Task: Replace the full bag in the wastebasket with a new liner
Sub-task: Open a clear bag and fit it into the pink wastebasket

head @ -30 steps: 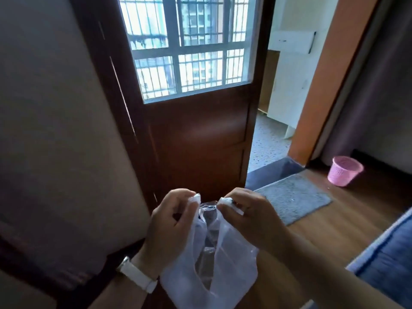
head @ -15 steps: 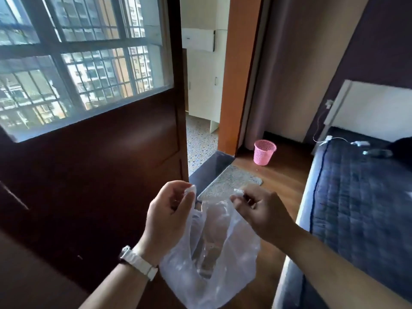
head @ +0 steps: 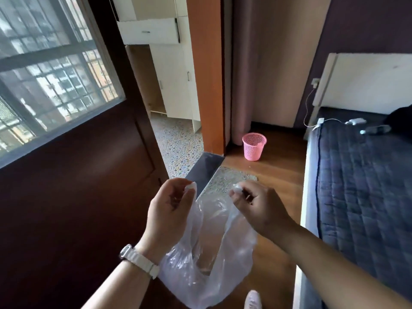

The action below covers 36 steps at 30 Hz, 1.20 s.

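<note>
A clear plastic liner bag (head: 207,259) hangs in front of me, its mouth spread between both hands. My left hand (head: 167,210), with a white watch on the wrist, pinches one top corner. My right hand (head: 256,206) pinches the other corner. A pink mesh wastebasket (head: 254,146) stands on the wooden floor ahead, by the orange door frame and a curtain; no liner shows in it.
A dark wooden door with a window (head: 73,175) is close on my left. A bed with a dark quilted cover (head: 365,186) fills the right side. A grey mat (head: 231,177) lies on the floor ahead. My shoe (head: 253,299) shows below.
My view has swung right, from the door toward the bed and wastebasket. My hands have drawn the bag's corners further apart, widening its mouth.
</note>
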Available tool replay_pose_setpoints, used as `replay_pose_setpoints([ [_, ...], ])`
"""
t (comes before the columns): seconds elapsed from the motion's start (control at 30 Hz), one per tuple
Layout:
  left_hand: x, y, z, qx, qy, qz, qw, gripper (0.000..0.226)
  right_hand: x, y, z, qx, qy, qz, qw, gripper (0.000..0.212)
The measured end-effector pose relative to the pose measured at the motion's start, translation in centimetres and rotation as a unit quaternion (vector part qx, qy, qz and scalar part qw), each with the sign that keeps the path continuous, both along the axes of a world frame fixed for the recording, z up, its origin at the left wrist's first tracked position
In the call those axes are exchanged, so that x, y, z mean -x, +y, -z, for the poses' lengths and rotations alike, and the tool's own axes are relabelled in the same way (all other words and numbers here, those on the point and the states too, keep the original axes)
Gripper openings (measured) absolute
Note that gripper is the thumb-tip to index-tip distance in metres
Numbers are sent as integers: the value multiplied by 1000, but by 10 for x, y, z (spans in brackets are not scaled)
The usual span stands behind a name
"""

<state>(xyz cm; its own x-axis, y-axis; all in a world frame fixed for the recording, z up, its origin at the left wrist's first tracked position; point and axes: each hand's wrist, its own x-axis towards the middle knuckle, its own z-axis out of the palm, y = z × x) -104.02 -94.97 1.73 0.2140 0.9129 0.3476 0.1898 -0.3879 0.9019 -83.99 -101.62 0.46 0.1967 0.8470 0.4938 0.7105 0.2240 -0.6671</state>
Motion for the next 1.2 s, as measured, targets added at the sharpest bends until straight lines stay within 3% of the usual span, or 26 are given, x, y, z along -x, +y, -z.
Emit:
replay_pose_setpoints([
  [0.13, -76, 58, -6, -7, 36, 21, 999, 6, -72, 53, -2, 23, 37, 11, 999, 37],
  [0.3, -176, 113, -18, -22, 52, 40, 998, 6, -163, 102, -18, 24, 15, 27, 999, 36],
  [0.57, -300, 171, -23, -45, 65, 125, 989, 9, -271, 122, -23, 8, 20, 101, 995, 38],
  [0.7, -360, 195, -18, -55, 65, 176, 981, 10, -321, 135, -18, 21, 21, 146, 989, 27],
  [1.0, -501, 295, 9, -36, 39, 245, 968, 2, -444, 211, 2, 47, 0, 229, 972, 37],
  [1.2, -601, 368, 21, 50, 7, 284, 957, 5, -530, 277, 3, 103, -12, 265, 959, 35],
])
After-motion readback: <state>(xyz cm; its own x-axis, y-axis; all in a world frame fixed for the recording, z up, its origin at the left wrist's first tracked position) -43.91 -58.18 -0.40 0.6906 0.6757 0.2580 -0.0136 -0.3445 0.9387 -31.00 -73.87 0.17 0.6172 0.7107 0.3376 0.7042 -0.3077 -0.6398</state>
